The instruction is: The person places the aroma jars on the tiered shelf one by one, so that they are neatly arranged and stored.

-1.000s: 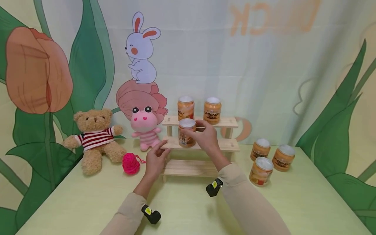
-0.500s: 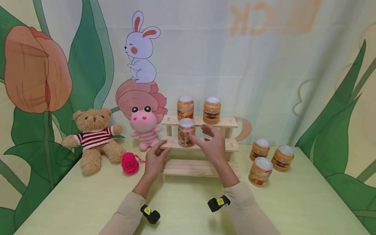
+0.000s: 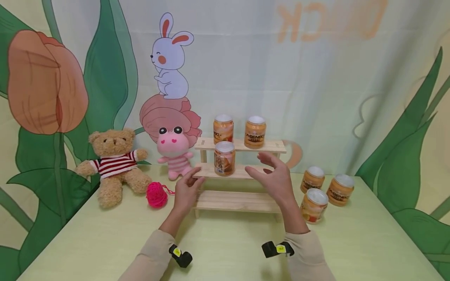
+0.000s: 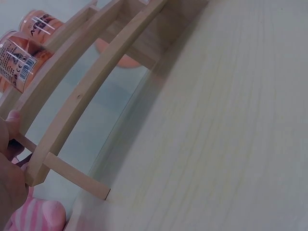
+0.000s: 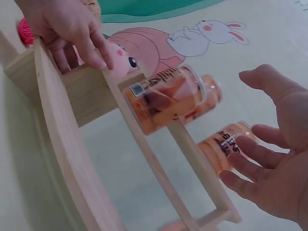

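A three-tier wooden display shelf [image 3: 242, 201] stands on the table. My left hand [image 3: 186, 190] grips the left end of its middle tier, as the left wrist view shows with the thumb at the tier's edge [image 4: 43, 94]. One orange-labelled jar [image 3: 224, 159] with a pale lid stands upright on the left part of the middle tier. My right hand [image 3: 275, 179] is off to the right of that jar, fingers spread and holding nothing. On the top tier are two more jars, a left one [image 3: 223, 128] and a right one [image 3: 255, 132].
Three similar jars, among them a front one [image 3: 314, 207], stand on the table right of the shelf. To the left are a pink plush toy [image 3: 173, 152], a ball of pink yarn [image 3: 157, 195] and a teddy bear [image 3: 114, 166]. A printed curtain [image 3: 316, 86] hangs behind.
My right hand has let go of the jar on the middle tier and moved away to the right. The jar stays where it stood. My left hand has kept its place.
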Demonstrator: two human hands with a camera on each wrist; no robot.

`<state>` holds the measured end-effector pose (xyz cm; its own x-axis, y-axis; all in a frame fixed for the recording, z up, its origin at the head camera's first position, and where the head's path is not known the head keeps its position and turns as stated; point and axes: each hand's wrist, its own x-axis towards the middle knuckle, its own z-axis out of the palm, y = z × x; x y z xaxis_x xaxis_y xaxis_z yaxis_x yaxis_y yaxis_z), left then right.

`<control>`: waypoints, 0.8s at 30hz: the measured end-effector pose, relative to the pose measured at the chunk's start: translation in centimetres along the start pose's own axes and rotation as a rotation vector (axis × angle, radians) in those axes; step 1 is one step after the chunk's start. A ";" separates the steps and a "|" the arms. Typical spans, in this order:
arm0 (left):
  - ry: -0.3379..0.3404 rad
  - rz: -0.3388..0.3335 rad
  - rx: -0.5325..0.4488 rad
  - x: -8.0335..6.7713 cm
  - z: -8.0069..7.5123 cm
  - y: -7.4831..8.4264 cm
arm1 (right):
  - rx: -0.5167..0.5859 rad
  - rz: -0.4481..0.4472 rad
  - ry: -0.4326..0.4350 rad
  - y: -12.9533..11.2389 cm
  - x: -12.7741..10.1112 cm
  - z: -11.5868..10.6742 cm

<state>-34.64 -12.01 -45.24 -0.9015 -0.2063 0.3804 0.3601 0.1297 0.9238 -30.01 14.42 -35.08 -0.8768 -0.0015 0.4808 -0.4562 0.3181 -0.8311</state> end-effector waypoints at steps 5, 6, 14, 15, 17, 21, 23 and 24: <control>0.007 0.001 -0.003 0.0 0.0 0.0 | -0.045 0.004 -0.014 -0.4 -0.1 -2.0; 0.006 0.005 -0.002 0.0 0.0 0.0 | -0.055 0.013 -0.012 -0.5 -0.1 -2.6; -0.015 -0.007 0.000 0.2 0.2 0.1 | -0.182 0.030 -0.006 2.2 -0.6 -9.2; -0.015 -0.008 0.002 0.2 0.2 0.2 | -0.205 0.039 -0.017 2.8 -0.8 -10.1; -0.012 -0.009 0.005 0.3 0.2 0.2 | -0.247 0.064 -0.060 3.9 -1.1 -11.7; -0.003 0.003 0.009 0.2 0.1 0.1 | -0.303 0.149 -0.168 6.1 -1.9 -14.2; -0.002 0.003 0.010 0.1 0.0 0.1 | -0.308 0.180 -0.218 7.0 -2.4 -15.2; -0.003 0.001 0.013 0.1 0.0 0.1 | -0.309 0.188 -0.237 7.4 -2.6 -15.5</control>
<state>-34.66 -12.04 -45.14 -0.9020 -0.2033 0.3808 0.3577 0.1420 0.9230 -28.74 31.48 -38.16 -0.9675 -0.1228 0.2209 -0.2496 0.6025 -0.7581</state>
